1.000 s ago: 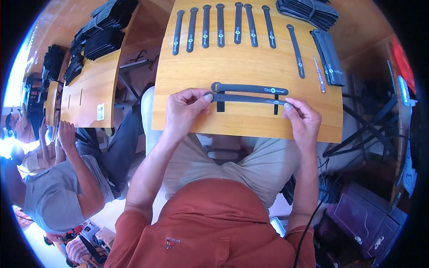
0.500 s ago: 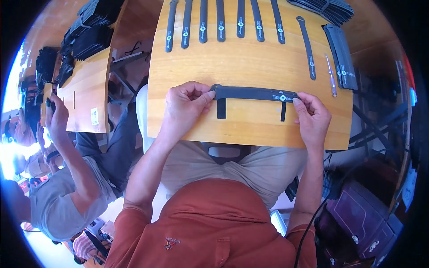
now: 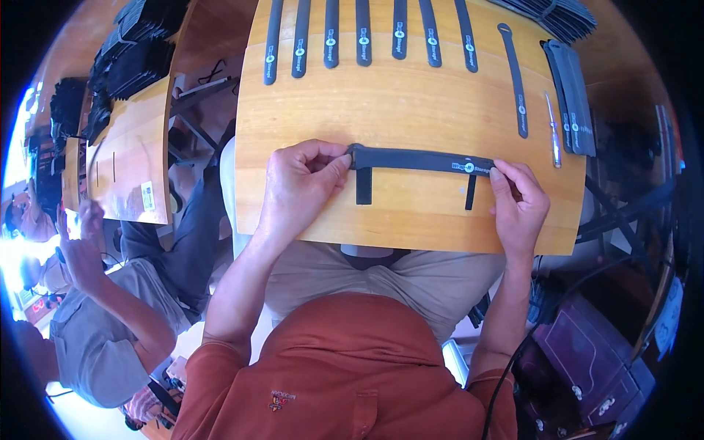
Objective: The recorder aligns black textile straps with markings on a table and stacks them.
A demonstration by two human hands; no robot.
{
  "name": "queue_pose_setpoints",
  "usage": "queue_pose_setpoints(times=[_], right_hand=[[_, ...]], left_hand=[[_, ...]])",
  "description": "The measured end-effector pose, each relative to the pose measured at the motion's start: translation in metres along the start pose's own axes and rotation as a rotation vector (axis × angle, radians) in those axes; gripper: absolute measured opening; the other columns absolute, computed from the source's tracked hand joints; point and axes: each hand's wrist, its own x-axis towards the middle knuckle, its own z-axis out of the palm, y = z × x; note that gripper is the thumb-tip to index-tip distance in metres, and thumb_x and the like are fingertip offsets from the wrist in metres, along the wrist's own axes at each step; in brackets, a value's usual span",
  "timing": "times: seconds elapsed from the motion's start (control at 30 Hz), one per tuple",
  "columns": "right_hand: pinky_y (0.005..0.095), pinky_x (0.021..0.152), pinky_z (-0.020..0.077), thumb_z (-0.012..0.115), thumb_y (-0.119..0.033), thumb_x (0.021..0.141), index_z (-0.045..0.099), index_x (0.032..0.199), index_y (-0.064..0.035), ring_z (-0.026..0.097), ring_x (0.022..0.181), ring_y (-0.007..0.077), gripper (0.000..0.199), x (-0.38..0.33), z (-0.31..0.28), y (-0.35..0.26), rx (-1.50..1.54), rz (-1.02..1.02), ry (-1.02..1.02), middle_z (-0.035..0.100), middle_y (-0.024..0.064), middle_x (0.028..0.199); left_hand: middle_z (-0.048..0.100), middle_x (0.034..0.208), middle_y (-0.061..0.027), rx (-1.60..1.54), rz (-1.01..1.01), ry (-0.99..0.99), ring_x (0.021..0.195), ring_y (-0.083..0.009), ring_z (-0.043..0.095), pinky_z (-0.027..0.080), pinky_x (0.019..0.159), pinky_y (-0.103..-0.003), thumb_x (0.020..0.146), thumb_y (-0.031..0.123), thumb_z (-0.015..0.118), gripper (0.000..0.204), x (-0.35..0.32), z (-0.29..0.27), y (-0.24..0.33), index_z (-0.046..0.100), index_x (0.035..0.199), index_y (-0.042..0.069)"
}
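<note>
Black strap (image 3: 422, 159) lies flat near front edge of wooden board (image 3: 411, 103), long axis left-right. Left hand (image 3: 301, 183) pinches left end; right hand (image 3: 519, 202) presses right end with fingertips. 2 short black tabs hang from strap toward person.

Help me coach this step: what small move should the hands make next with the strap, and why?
Probably press the black strap flat onto the wooden board. The left hand pinches one end and the right hand holds the other, stretching it straight across two short black marks, so it looks lined up.
</note>
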Motion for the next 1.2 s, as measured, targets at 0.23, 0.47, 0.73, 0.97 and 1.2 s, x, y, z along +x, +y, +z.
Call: queue_pose_setpoints(times=[0.23,0.47,0.73,0.97,1.2], right_hand=[[0.0254,0.068,0.0505,0.072,0.003,0.094,0.074,0.105,0.0072,0.064,0.078,0.0134,0.012,0.001,0.002,0.003,-0.002,-0.013,0.011,0.070,0.0100,0.091],[0.0251,0.068,0.0504,0.072,0.003,0.093,0.074,0.104,0.0071,0.065,0.078,0.0136,0.012,0.001,0.003,0.004,-0.013,-0.021,0.026,0.071,0.0105,0.091],[0.0250,0.066,0.0500,0.073,0.004,0.092,0.074,0.103,0.0065,0.065,0.076,0.0131,0.011,0.001,0.005,0.005,0.001,-0.051,0.042,0.070,0.0097,0.090],[0.0264,0.063,0.0503,0.073,0.002,0.091,0.075,0.102,0.0048,0.067,0.073,0.0159,0.012,0.001,0.005,0.008,-0.029,-0.079,0.048,0.071,0.0118,0.089],[0.0264,0.062,0.0505,0.072,0.005,0.089,0.074,0.101,0.0049,0.067,0.073,0.0150,0.012,0.002,0.006,0.011,-0.045,-0.100,0.042,0.072,0.0121,0.090]], left_hand=[[0.072,0.075,-0.0035,-0.030,-0.013,0.010,0.064,-0.0045,0.062,0.051,0.060,-0.021,0.095,0.003,0.074,0.012,-0.001,0.000,-0.001,0.076,0.101,-0.007],[0.072,0.075,-0.0030,-0.032,-0.016,0.008,0.065,-0.0043,0.062,0.050,0.060,-0.020,0.095,0.003,0.074,0.012,0.001,0.002,-0.002,0.076,0.101,-0.007],[0.071,0.076,-0.0027,-0.058,-0.074,0.017,0.065,-0.0043,0.062,0.051,0.060,-0.019,0.095,0.004,0.074,0.011,0.000,0.002,0.003,0.075,0.100,-0.006],[0.072,0.076,-0.0038,-0.052,-0.061,0.032,0.065,-0.0046,0.063,0.051,0.060,-0.019,0.094,0.002,0.075,0.009,0.000,0.002,-0.001,0.075,0.098,-0.005],[0.072,0.076,-0.0043,-0.050,-0.047,0.024,0.066,-0.0050,0.064,0.050,0.060,-0.019,0.094,0.001,0.075,0.008,-0.001,0.001,-0.001,0.075,0.098,-0.005]])
